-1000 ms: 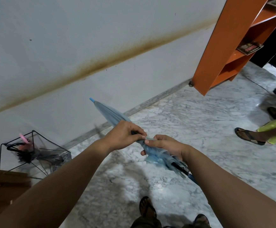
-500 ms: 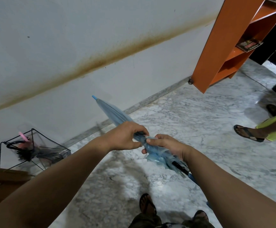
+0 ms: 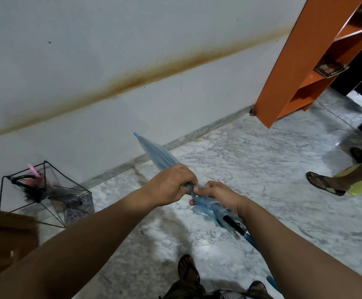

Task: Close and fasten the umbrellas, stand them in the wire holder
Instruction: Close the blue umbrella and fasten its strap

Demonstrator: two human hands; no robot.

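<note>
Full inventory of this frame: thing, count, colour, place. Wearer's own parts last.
blue umbrella: 1, translucent light blue, folded, held in front at centre, tip toward the wall
wire holder: 1, black, on the floor by the wall at left
umbrellas in holder: number unclear, dark, one pink tip, blurred
shelf unit: 1, orange, upper right against the wall
brown panel: 1, lower left edge
other person's sandalled foot: 1, black sandal, right
marble floor: grey-white
left hand: grips the canopy
right hand: pinches the canopy folds
own feet: 2, dark sandals, bottom
</note>
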